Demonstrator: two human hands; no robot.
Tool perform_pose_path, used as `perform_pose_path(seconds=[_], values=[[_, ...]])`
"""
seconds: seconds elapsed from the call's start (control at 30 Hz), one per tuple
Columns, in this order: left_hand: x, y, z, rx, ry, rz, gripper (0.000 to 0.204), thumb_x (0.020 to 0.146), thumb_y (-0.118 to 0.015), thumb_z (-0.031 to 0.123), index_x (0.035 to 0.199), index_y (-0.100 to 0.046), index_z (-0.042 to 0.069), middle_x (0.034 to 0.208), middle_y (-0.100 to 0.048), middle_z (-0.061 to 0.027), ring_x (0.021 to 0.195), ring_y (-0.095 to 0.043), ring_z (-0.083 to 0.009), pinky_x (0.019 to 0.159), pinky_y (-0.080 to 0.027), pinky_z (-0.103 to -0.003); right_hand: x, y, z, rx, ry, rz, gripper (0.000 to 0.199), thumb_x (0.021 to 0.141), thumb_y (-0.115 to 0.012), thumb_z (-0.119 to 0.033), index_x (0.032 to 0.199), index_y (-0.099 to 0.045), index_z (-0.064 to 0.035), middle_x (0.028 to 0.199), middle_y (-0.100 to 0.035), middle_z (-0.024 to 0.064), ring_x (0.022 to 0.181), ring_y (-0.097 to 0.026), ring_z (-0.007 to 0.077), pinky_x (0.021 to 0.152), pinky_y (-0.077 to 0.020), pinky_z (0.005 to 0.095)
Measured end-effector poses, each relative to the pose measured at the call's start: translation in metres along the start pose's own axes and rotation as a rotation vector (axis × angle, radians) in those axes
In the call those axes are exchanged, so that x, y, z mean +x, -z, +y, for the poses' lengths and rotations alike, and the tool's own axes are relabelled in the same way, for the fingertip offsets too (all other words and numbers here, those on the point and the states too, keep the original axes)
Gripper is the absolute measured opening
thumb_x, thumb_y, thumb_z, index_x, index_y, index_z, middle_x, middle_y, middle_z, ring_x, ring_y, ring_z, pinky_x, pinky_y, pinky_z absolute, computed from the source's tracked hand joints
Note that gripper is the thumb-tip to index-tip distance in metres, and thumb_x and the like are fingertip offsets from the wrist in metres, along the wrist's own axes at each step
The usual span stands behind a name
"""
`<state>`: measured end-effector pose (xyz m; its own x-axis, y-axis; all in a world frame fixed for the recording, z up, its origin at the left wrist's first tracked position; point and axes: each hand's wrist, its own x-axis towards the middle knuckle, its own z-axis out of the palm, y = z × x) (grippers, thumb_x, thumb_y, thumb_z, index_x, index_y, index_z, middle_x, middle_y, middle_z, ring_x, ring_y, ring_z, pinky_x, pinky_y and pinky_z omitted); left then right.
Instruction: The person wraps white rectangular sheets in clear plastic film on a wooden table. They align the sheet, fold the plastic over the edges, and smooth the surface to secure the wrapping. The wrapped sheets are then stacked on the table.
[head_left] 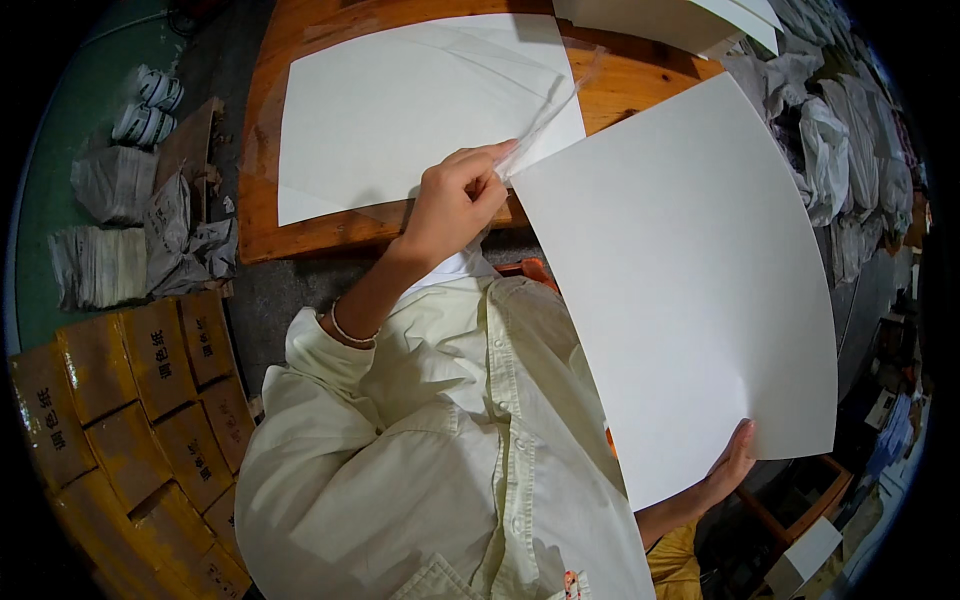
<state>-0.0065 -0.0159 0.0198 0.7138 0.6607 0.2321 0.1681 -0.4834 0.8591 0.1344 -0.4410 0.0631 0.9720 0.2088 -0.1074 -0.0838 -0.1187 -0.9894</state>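
My left hand point(456, 203) is closed in a pinch on the bunched edge of a clear plastic sleeve point(552, 104), at the front right of the table. The sleeve spreads over a large white sheet point(400, 120) lying flat there. On the right, my right hand point(735, 462) grips the lower edge of a second large white sheet point(680, 290), its thumb on the upper face and its other fingers hidden beneath. This sheet is raised in front of me and slightly bent. Its upper left corner is beside my left hand, and I cannot tell if they touch.
The wooden table point(262, 215) stands in front of me, with a white stack or box point(640, 25) at its far right. Yellow-taped cartons point(155, 360) are piled at the left, near wrapped bundles point(98, 265). Crumpled plastic bags point(825, 150) heap up at the right.
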Motion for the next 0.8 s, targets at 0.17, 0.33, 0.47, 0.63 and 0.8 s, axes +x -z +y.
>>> perform_pose_path(seconds=[0.17, 0.33, 0.47, 0.63, 0.8], values=[[0.003, -0.003, 0.006, -0.064, 0.06, -0.028, 0.018, 0.086, -0.052, -0.001, 0.069, -0.047, -0.005, 0.125, -0.058, -0.0164, 0.073, -0.054, -0.0071, 0.066, -0.048, -0.024, 0.0, 0.002, 0.003, 0.009, -0.015, -0.077, 0.034, 0.096, -0.047, -0.028, 0.096, -0.058, 0.0037, 0.084, -0.063, 0.0097, 0.07, -0.065, 0.0137, 0.059, -0.055, 0.0224], [0.006, -0.004, 0.004, -0.076, -0.091, -0.017, 0.02, 0.087, -0.05, 0.001, 0.068, -0.045, -0.003, 0.126, -0.057, -0.0178, 0.092, -0.06, -0.0151, 0.078, -0.048, -0.028, 0.005, -0.004, 0.02, 0.066, -0.006, -0.025, 0.028, 0.096, -0.049, -0.023, 0.097, -0.058, 0.0032, 0.088, -0.062, 0.0074, 0.076, -0.063, 0.0129, 0.068, -0.0528, 0.0236], [0.004, -0.005, 0.009, -0.08, -0.089, -0.035, 0.021, 0.086, -0.051, 0.0, 0.067, -0.043, -0.002, 0.127, -0.055, -0.0188, 0.106, -0.058, -0.0206, 0.087, -0.047, -0.031, 0.023, -0.015, 0.01, 0.042, -0.107, -0.152, 0.024, 0.095, -0.051, -0.019, 0.098, -0.058, 0.0037, 0.09, -0.061, 0.0068, 0.079, -0.061, 0.0127, 0.07, -0.0499, 0.0245], [0.005, -0.008, -0.002, -0.085, -0.202, -0.105, 0.021, 0.085, -0.051, -0.001, 0.066, -0.042, -0.002, 0.128, -0.054, -0.0203, 0.116, -0.054, -0.0249, 0.093, -0.046, -0.035, 0.019, -0.066, 0.011, 0.138, -0.196, -0.08, 0.03, 0.094, -0.053, -0.017, 0.108, -0.053, 0.0092, 0.093, -0.059, 0.0127, 0.08, -0.06, 0.0174, 0.072, -0.0502, 0.0276], [0.008, 0.003, 0.0, 0.022, -0.349, -0.262, 0.026, 0.085, -0.053, 0.003, 0.063, -0.041, -0.002, 0.128, -0.054, -0.02, 0.12, -0.051, -0.0294, 0.096, -0.046, -0.036, 0.021, -0.074, 0.026, 0.24, -0.352, -0.067, 0.05, 0.092, -0.056, -0.021, 0.124, -0.04, 0.0132, 0.106, -0.057, 0.0204, 0.089, -0.061, 0.023, 0.077, -0.0521, 0.0322]])
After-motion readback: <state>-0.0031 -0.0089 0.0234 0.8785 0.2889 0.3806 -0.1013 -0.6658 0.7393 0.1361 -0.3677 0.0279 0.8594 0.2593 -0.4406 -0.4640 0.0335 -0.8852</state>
